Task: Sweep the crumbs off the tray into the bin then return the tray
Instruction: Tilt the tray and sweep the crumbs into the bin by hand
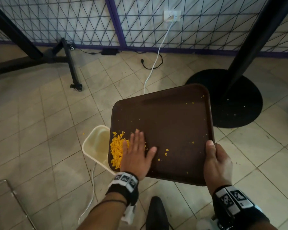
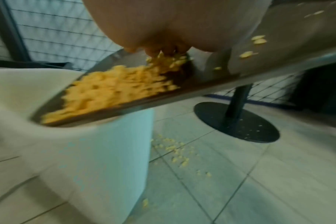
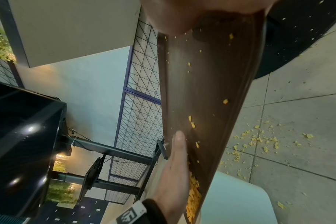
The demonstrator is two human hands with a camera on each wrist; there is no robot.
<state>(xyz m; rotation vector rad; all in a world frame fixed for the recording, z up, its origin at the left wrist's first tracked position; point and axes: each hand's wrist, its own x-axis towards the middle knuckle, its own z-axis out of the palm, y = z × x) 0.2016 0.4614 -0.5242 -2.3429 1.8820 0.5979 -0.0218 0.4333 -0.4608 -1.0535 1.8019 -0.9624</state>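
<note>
- My right hand (image 1: 217, 165) is gripping the brown tray (image 1: 173, 123), fingers clamped on its rim.
- My left hand (image 1: 136, 154), fingers straight and together, is pressing orange crumbs (image 1: 115, 150) toward the cream bin (image 1: 91, 143).

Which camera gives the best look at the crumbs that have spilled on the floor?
The right wrist view: the scattered yellow crumbs on the tiled floor lie sharp beside the brown plastic tray. The left wrist view shows them blurred beside the cream bin. The head view shows almost none, the tray covering that floor.
</note>
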